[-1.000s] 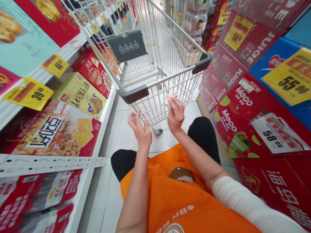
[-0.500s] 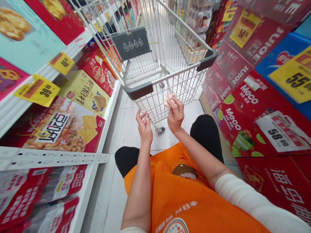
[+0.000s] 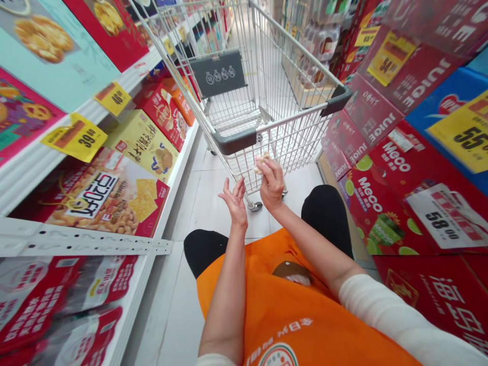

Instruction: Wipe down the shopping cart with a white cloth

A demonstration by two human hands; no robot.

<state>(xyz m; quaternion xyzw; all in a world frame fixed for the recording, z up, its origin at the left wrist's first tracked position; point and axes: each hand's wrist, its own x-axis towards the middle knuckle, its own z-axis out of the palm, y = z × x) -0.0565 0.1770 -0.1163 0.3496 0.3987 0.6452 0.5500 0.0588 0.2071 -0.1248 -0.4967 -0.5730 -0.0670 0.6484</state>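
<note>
My right hand [image 3: 273, 187] is closed on a small, pale crumpled piece [image 3: 261, 164], held up at the fingertips; its kind is too unclear to name, and the fingers cover part of it. Just to the left, my left hand [image 3: 235, 204] is turned palm up with its fingers apart, holding nothing. Both hands are in front of a wire shopping cart [image 3: 282, 122] with grey corner bumpers. Below them spreads an orange apron [image 3: 290, 305] over my bent knees.
Shelves on the left hold biscuit boxes [image 3: 110, 193], with yellow price tags [image 3: 82, 138] on the edge. To the right, stacked red drink cartons [image 3: 385, 203] come close to my knee. White floor tiles [image 3: 206, 198] run between. Bottled drink packs [image 3: 320, 43] stand farther back.
The cart, shelves and cartons sit slightly right and lower in view. My left hand has moved right and spread its fingers more. My right hand still grips the pale piece.
</note>
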